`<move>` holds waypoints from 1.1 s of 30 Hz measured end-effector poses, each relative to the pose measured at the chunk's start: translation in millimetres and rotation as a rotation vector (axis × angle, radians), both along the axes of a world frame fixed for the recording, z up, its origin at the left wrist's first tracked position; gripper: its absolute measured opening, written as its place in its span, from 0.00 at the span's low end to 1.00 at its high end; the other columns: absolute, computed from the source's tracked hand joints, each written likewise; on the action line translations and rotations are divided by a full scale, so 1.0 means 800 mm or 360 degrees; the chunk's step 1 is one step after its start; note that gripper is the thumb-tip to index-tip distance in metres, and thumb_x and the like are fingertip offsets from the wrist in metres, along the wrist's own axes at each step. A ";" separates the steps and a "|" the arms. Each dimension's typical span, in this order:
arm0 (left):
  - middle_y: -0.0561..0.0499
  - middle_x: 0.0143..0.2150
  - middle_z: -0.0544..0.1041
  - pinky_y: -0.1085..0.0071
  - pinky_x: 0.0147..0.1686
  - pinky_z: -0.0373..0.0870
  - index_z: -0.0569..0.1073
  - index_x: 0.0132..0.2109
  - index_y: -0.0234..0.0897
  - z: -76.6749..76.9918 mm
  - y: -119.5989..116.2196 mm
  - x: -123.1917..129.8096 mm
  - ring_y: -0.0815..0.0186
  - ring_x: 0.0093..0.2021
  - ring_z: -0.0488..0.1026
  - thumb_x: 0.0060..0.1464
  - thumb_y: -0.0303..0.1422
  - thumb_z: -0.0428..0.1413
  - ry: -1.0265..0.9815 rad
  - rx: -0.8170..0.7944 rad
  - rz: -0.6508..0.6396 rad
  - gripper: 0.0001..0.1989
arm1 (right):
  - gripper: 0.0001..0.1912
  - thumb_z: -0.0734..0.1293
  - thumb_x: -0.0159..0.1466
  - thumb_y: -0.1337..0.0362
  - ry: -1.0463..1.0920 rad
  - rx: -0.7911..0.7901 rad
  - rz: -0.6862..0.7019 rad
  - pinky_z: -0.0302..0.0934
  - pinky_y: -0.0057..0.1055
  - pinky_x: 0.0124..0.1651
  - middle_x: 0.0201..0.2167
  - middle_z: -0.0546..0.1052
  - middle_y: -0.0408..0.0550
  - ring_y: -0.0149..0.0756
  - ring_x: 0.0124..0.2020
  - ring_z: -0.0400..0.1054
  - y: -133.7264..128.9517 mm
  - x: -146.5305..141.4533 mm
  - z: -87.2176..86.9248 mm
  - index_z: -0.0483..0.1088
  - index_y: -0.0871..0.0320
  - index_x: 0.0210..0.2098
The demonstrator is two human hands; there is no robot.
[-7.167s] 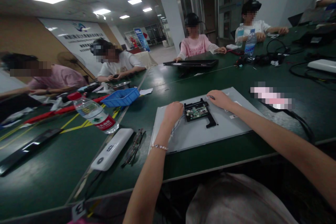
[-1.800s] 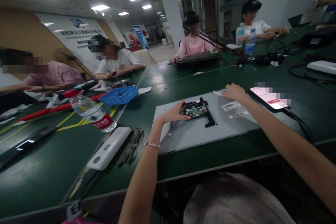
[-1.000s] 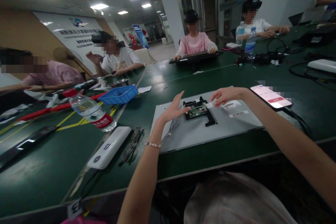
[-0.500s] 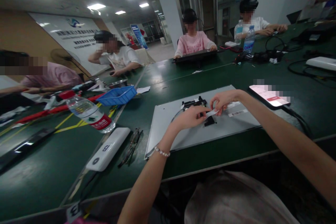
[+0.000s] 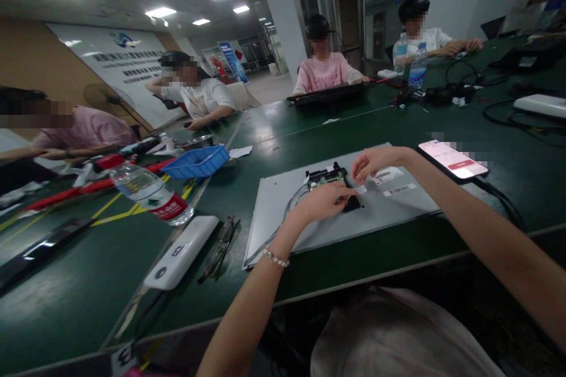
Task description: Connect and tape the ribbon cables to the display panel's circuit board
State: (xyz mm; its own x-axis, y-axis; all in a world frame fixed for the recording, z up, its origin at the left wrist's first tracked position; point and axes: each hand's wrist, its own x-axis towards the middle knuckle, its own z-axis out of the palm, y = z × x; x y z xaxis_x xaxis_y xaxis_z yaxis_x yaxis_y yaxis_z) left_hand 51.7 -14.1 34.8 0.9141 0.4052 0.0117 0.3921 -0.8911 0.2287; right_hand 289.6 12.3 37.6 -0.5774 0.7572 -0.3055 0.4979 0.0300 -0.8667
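Observation:
A flat grey metal panel point(image 5: 274, 203) lies on the table in front of me. On its middle sit a black bracket with a small circuit board point(image 5: 328, 177) and several thin grey cables point(image 5: 289, 205). My left hand point(image 5: 325, 200) rests over the board's lower part, its index finger stretched out and touching a small white strip point(image 5: 361, 189), perhaps tape; the other fingers bend under, partly hidden. Just above the strip hovers my right hand point(image 5: 374, 162), with loosely bent fingers and nothing visible in them. White labels, one with a barcode point(image 5: 400, 189), are stuck on the panel.
Right of the panel lies a lit phone point(image 5: 453, 159) with a cable. To the left are a white power bank point(image 5: 182, 253), a bundle of thin wires point(image 5: 220, 249), a tilted water bottle point(image 5: 148, 191) and a blue tray point(image 5: 197, 162). Several people sit around the green table point(image 5: 300, 135).
My right hand has come off the white strip and lifted slightly up and left. My left index finger has straightened and lies against the strip, lower on the panel.

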 end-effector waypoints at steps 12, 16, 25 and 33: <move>0.52 0.40 0.76 0.74 0.31 0.63 0.63 0.56 0.39 0.005 -0.003 -0.004 0.68 0.34 0.71 0.55 0.28 0.50 0.0018 -0.0151 0.0177 0.20 | 0.22 0.70 0.55 0.54 -0.0091 -0.0188 0.0205 0.63 0.26 0.34 0.37 0.78 0.53 0.35 0.37 0.73 0.007 -0.008 -0.020 0.72 0.61 0.45; 0.52 0.38 0.76 0.74 0.32 0.63 0.62 0.60 0.41 0.007 -0.001 -0.005 0.68 0.33 0.71 0.55 0.31 0.52 0.0042 -0.0144 0.0141 0.24 | 0.26 0.71 0.55 0.52 -0.0145 -0.0103 0.0207 0.57 0.24 0.28 0.30 0.75 0.47 0.30 0.28 0.67 0.013 0.001 -0.024 0.71 0.60 0.48; 0.54 0.33 0.75 0.74 0.30 0.61 0.66 0.60 0.42 0.006 0.002 -0.006 0.68 0.30 0.70 0.57 0.32 0.52 -0.0009 -0.0087 0.0123 0.23 | 0.21 0.73 0.52 0.51 -0.0295 -0.0008 0.0213 0.48 0.25 0.24 0.27 0.71 0.43 0.25 0.23 0.57 0.015 0.006 -0.023 0.76 0.59 0.39; 0.53 0.30 0.75 0.74 0.33 0.64 0.66 0.58 0.37 0.019 0.037 -0.040 0.68 0.29 0.71 0.60 0.35 0.49 -0.0524 0.0164 0.0743 0.20 | 0.17 0.72 0.54 0.52 0.0140 0.0064 -0.0467 0.43 0.24 0.21 0.20 0.64 0.38 0.23 0.19 0.50 0.039 0.040 -0.041 0.75 0.58 0.36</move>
